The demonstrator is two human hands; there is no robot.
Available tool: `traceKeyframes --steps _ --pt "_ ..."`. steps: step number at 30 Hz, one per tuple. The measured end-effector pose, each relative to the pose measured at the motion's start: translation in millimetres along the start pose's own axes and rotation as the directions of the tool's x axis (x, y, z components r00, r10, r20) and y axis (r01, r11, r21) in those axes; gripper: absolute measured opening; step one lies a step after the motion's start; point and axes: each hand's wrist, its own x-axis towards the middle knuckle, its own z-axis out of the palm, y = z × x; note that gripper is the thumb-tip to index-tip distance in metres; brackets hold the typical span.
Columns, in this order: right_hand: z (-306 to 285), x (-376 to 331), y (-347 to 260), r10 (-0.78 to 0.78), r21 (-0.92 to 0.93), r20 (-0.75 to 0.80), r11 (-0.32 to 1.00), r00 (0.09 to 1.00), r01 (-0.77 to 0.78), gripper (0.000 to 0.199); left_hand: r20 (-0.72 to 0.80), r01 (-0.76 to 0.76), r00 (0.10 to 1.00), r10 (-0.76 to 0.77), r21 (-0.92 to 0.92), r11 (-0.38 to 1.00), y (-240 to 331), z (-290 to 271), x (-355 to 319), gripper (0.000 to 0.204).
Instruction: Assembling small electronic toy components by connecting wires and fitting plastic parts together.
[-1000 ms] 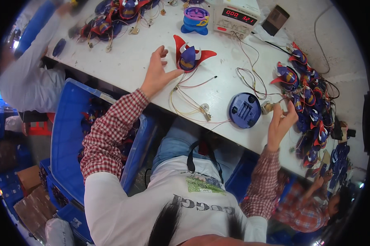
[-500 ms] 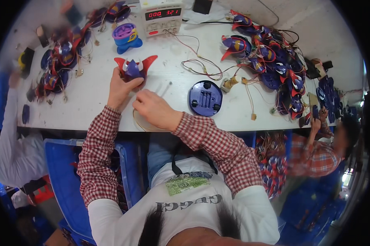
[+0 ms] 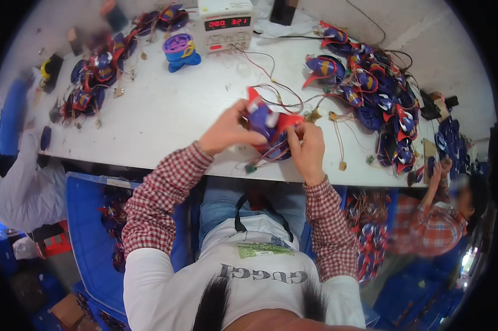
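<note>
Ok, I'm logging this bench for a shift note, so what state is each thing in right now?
Red and blue toy part: lifted off the table, held in both hands.
Left hand: closed on the toy part's left side.
Right hand: gripping its right side.
Bench power supply: on, red digits lit.
Pile of toy parts: heaped at the right, wires tangled.
Purple and blue toy: standing untouched.
</note>
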Motion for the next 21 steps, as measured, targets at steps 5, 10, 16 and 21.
traceKeyframes --steps 5,10,16,21 --pt "10.5 -16.9 19.6 0.061 0.035 -0.013 0.998 0.998 -0.060 0.021 0.111 -0.215 0.974 0.198 0.723 0.657 -36.4 24.8 4.4 0.075" --pt "11.6 -7.5 2.2 0.131 0.381 0.007 0.916 0.991 -0.124 0.025 -0.015 -0.210 0.949 0.314 0.714 0.668 -45.9 15.5 -1.4 0.077" --pt "25.1 41.7 -96.9 -0.087 0.594 0.304 0.796 0.948 -0.117 0.029 -0.294 -0.161 0.955 0.041 -0.399 0.903 7.2 -27.1 -58.3 0.062" --pt "53.0 36.5 -122.3 -0.292 0.686 0.449 0.718 0.844 -0.117 0.043 -0.609 -0.260 0.787 0.098 -0.182 0.948 7.2 -142.8 -113.6 0.058"
